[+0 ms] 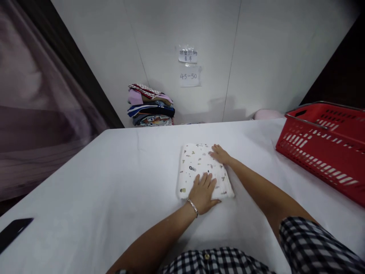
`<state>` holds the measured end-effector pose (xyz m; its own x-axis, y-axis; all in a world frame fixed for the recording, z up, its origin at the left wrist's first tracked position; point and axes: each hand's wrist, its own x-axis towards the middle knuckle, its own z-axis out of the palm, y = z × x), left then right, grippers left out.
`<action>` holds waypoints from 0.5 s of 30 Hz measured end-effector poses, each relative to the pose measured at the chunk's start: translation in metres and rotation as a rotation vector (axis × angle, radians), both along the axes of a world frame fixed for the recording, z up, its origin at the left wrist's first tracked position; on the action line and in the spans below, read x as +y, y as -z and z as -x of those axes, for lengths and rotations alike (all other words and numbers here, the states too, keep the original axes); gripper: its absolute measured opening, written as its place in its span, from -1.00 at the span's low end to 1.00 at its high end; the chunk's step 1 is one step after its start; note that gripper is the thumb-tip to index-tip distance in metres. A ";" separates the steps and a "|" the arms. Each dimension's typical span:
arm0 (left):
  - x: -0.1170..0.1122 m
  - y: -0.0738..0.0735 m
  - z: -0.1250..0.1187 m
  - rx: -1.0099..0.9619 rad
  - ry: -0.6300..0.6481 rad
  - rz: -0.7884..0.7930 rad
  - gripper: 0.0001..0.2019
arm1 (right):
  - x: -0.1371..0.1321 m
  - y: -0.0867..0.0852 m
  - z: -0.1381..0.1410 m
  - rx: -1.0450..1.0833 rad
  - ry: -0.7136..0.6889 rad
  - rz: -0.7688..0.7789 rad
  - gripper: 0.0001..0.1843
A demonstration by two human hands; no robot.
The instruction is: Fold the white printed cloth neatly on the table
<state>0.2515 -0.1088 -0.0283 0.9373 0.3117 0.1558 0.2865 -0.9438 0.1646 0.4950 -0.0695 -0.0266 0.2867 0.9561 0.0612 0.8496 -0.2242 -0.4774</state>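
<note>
A white cloth with small printed figures lies folded into a thick, roughly square bundle on the white table. My left hand, with a bracelet at the wrist, rests flat on the bundle's near edge with its fingers spread. At the far right corner, my right hand lies with its fingers stretched out over the cloth's top. Both palms press down from above, and neither hand grips the fabric.
A red plastic basket with a metal handle stands at the right. Folded fabrics are stacked beyond the far edge, near the wall. A dark phone-like object lies at the near left. Paper notes hang on the wall.
</note>
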 end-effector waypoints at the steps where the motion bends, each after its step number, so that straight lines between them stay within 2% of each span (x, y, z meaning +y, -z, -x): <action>1: -0.001 -0.002 0.005 -0.007 0.021 -0.001 -0.30 | -0.008 -0.001 0.003 0.010 0.012 -0.016 -0.48; 5: 0.000 -0.012 0.033 -0.070 0.066 0.034 -0.51 | -0.065 0.001 0.028 0.074 0.032 -0.129 -0.50; 7: 0.005 -0.016 0.050 -0.103 0.039 0.038 -0.61 | -0.105 0.004 0.045 0.172 -0.024 -0.294 -0.57; 9: 0.011 -0.017 0.065 -0.128 -0.002 0.026 -0.66 | -0.143 0.005 0.060 0.201 -0.114 -0.386 -0.61; 12: 0.019 -0.014 0.080 -0.147 -0.052 -0.005 -0.65 | -0.181 0.002 0.075 0.077 -0.320 -0.404 -0.53; 15: 0.023 -0.007 0.084 -0.166 -0.081 -0.030 -0.58 | -0.192 0.000 0.084 -0.130 -0.408 -0.384 -0.49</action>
<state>0.1670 -0.0853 -0.0215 0.8700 0.3779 0.3168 0.3330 -0.9241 0.1878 0.4114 -0.2612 -0.0267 -0.1336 0.8898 0.4364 0.8881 0.3029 -0.3458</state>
